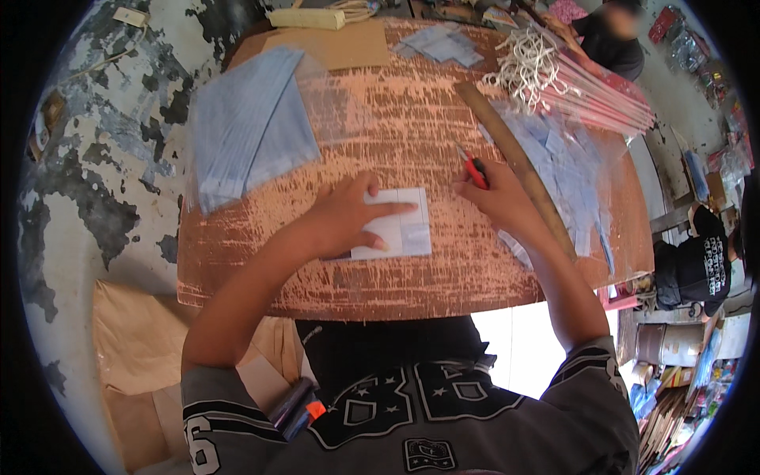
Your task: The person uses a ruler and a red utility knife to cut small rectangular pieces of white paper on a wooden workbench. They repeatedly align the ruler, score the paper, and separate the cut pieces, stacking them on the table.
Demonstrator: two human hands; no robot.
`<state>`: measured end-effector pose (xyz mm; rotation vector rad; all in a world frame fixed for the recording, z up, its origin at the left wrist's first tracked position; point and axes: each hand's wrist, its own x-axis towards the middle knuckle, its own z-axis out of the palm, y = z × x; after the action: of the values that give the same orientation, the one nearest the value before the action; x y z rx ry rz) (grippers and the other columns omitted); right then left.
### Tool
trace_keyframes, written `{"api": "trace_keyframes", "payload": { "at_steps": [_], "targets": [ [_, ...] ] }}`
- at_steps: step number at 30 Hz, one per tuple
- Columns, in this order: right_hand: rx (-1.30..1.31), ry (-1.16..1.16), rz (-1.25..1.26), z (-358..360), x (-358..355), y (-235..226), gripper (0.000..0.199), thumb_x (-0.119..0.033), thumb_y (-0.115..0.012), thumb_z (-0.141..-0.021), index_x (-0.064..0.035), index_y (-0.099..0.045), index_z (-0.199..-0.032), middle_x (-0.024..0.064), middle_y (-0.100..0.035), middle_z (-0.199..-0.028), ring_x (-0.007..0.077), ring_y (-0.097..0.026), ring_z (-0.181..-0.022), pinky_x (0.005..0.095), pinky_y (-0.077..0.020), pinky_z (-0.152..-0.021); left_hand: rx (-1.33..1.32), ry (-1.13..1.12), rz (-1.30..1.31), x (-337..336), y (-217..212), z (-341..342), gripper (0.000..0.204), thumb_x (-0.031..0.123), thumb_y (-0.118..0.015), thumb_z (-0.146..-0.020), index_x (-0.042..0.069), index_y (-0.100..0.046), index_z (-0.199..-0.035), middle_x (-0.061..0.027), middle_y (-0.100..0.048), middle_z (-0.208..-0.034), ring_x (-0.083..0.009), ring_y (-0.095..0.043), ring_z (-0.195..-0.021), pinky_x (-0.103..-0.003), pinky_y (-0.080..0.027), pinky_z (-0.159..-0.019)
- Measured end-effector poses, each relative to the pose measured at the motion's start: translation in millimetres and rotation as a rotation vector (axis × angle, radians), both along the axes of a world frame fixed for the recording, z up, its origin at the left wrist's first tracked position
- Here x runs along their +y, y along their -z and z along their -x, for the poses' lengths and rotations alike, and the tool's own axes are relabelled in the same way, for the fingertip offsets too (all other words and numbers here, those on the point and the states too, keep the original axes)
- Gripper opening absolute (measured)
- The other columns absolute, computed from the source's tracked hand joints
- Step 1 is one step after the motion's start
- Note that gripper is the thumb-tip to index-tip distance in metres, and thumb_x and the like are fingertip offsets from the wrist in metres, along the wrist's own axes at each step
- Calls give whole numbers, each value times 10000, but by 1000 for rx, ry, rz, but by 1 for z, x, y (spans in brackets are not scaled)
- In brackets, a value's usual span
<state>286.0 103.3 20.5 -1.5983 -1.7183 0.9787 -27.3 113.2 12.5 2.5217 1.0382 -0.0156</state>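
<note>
My left hand lies flat with fingers spread on a small white rectangular sheet, which carries thin dark lines. The sheet rests on the scratched brown table near its front edge. To the right, my right hand is closed around a red cutter knife, its thin grey tip pointing up and away from me. The knife is held apart from the sheet. A long brown wooden ruler runs slantwise just beyond and right of my right hand.
A stack of pale blue plastic sleeves lies at the far left. Loose bluish plastic pieces spread right of the ruler, below a bundle of pink rods with white cords. Brown cardboard lies at the back. Other people are at the right.
</note>
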Motion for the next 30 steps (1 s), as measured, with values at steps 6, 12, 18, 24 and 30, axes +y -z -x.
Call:
{"api": "trace_keyframes", "payload": {
  "at_steps": [6, 12, 18, 24, 30],
  "targets": [
    [5, 153, -311, -42, 14, 7, 379, -238, -798, -998, -17, -675, -1279, -31, -578, -812, 73, -549, -665, 237, -434, -589, 26, -11, 30, -1, -7, -3, 764, 366, -872, -872, 445, -602, -1582, -123, -483, -1352, -326, -484, -1352, -485, -377, -1182],
    [608, 152, 94, -21, -16, -14, 390, -148, -735, -1056, 24, -577, -1368, 4, -596, -832, 99, -595, -706, 269, -503, -609, 79, 3, 51, -2, -1, 1, 693, 437, -772, -984, 486, -525, -1629, -120, -449, -1467, -313, -448, -1417, -527, -294, -1198],
    [631, 112, 111, -7, -34, -13, 373, -124, -721, -1067, -8, -561, -1383, 111, -733, -914, 127, -660, -588, 251, -540, -543, 94, -2, -3, -9, -6, 0, 697, 464, -751, -987, 493, -507, -1639, -118, -440, -1510, -320, -441, -1426, -530, -303, -1190],
    [247, 138, -177, -11, -28, 6, 330, -171, -721, -1082, -11, -624, -1354, 79, -745, -881, 115, -703, -706, 276, -534, -600, 47, -44, -87, -18, 0, 3, 715, 447, -768, -965, 484, -519, -1634, -127, -453, -1531, -326, -455, -1440, -538, -342, -1193],
    [-84, 214, -333, -34, -18, 5, 358, -257, -736, -1088, 17, -680, -1312, 89, -734, -892, 119, -682, -802, 316, -523, -680, -39, -71, -165, -26, 10, 9, 665, 432, -771, -955, 435, -582, -1593, -92, -481, -1531, -310, -455, -1446, -536, -354, -1161]
  ]
}}
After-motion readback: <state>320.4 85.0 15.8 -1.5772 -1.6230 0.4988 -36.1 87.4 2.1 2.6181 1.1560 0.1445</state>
